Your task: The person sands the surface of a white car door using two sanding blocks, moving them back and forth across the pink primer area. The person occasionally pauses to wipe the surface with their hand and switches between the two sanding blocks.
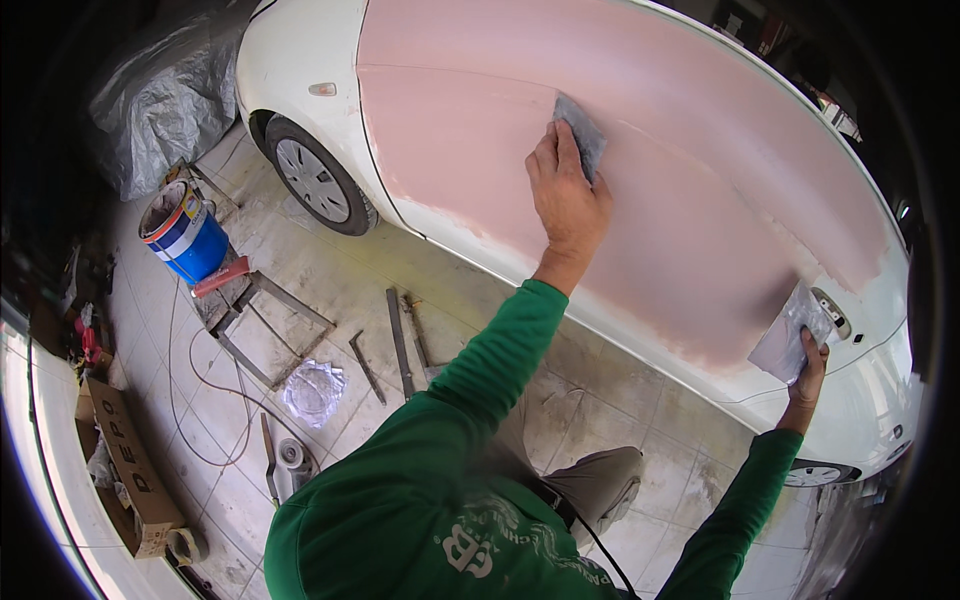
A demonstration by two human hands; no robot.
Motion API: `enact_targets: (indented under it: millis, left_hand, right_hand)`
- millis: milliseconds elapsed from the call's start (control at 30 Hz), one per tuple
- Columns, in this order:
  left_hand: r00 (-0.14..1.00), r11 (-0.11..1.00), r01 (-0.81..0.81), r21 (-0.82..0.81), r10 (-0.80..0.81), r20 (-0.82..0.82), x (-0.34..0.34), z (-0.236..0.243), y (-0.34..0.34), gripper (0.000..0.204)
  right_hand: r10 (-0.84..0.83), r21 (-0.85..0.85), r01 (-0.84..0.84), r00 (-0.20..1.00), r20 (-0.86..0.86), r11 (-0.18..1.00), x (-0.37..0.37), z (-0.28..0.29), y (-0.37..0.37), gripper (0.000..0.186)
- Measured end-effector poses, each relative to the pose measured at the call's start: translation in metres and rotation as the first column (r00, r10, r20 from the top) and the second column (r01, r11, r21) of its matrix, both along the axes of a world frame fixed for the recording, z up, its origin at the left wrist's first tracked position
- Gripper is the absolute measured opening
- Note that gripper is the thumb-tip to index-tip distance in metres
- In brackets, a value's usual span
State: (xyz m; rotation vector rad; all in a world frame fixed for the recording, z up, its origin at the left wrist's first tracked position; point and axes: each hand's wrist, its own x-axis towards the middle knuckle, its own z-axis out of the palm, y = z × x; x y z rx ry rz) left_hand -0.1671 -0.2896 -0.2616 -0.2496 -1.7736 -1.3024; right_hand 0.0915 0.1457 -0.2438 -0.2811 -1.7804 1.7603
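My left hand (570, 192) is closed on a grey flat putty spreader (584, 128), its face against the pink-coated car door (480, 130). A thin line runs along the coating beside it. Lower right, my right hand (806, 368) grips a putty-smeared flat plate (785, 340), held beside the door handle (832, 312). Pink coating covers most of the door, with ragged edges against the white paint. Both arms are in green sleeves.
At left, a blue paint can (190, 235) stands on a low metal stand (235, 305). Crumpled foil (314, 391), metal bars (399, 340) and a hose (205, 375) lie on the tiles. A cardboard box (130, 470) is lower left; plastic sheeting (170, 110) hangs behind the front wheel (315, 178).
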Motion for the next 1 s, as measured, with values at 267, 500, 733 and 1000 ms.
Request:
enact_targets:
  millis: [267, 500, 733, 1000]
  left_hand:
    - [0.991, 0.994, 0.091, -0.065, -0.097, -0.088, 0.068, 0.008, 0.09, 0.078]
    - [0.826, 0.829, 0.557, -0.052, -0.559, -0.074, 0.112, 0.004, 0.08, 0.055]
    - [0.286, 0.273, 0.957, -0.093, -0.941, 0.179, 0.192, -0.034, 0.048, 0.051]
    - [0.176, 0.172, 0.984, -0.034, -0.973, 0.147, 0.203, -0.065, 0.053, 0.098]
  right_hand:
    - [-0.014, 0.014, 0.015, 0.999, -0.037, 1.0, 0.001, -0.005, 0.006, 0.029]
    - [0.051, -0.054, -0.055, 0.996, -0.074, 0.997, 0.017, -0.003, -0.079, 0.032]
    - [0.035, -0.603, -0.169, 0.973, -0.227, 0.779, 0.017, -0.098, -0.226, 0.04]
    - [0.128, -0.677, -0.222, 0.974, -0.186, 0.702, 0.035, -0.102, -0.23, 0.035]
